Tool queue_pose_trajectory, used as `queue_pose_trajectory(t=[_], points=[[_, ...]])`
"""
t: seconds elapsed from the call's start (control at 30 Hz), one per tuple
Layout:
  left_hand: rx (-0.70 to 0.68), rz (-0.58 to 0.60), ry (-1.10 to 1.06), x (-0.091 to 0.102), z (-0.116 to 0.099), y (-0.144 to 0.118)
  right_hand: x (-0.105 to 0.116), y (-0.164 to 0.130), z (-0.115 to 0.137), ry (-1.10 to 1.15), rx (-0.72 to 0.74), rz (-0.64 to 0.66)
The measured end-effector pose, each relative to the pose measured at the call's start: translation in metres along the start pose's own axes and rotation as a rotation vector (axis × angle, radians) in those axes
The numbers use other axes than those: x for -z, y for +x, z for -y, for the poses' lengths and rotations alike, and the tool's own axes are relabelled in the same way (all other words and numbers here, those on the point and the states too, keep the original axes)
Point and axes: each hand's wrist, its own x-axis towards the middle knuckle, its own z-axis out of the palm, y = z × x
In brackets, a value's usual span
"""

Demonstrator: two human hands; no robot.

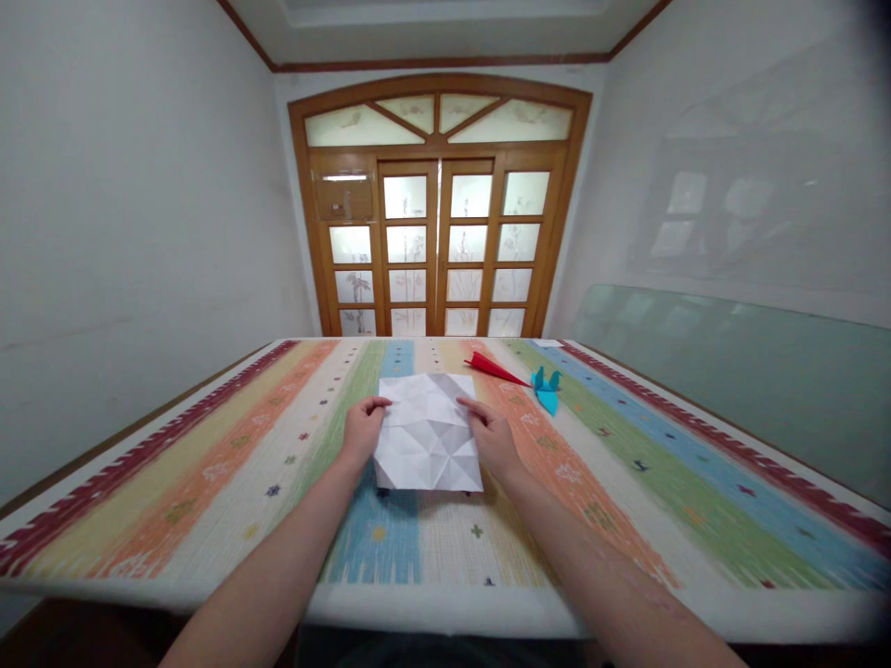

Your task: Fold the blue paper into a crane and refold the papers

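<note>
White creased paper (428, 436) faces us unfolded; our left hand (363, 430) pinches its left edge, our right hand (494, 438) holds its right.

Left hand (363, 430), right hand (493, 436): fingers mostly hidden at creased white paper (430, 436). Forearms (278, 549) cut off at bottom edge. Door (432, 241) bottoms hidden behind table (229, 464). White item (547, 342), right of centre, too small to identify. Top-right corner dark, blurred.
</note>
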Motion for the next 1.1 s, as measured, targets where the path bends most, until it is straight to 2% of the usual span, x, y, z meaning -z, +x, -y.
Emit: queue_pose_trajectory(t=[0.1,0.23,0.47,0.63,0.77,0.97,1.1], points=[[0.049,-0.013,-0.054,0.001,0.001,0.002,-0.001,0.0,-0.001,-0.02,0.004,0.027],[0.076,-0.038,-0.098,0.002,0.002,0.003,0.0,0.002,-0.009,-0.029,-0.02,-0.011],[0.1,-0.038,-0.126,0.003,-0.001,0.004,0.0,0.005,-0.018,0.098,-0.141,-0.031],[0.08,-0.002,-0.208,0.003,-0.005,0.004,0.0,0.005,-0.018,0.141,-0.142,-0.053],[0.178,0.106,-0.269,0.001,-0.012,-0.002,0.004,0.008,-0.019,0.219,-0.197,-0.118],[0.379,0.431,-0.374,0.0,-0.022,-0.012,0.008,0.013,-0.022,0.289,-0.162,-0.255],[0.437,0.577,-0.426,0.002,-0.024,-0.016,0.008,0.013,-0.026,0.272,-0.144,-0.283]])
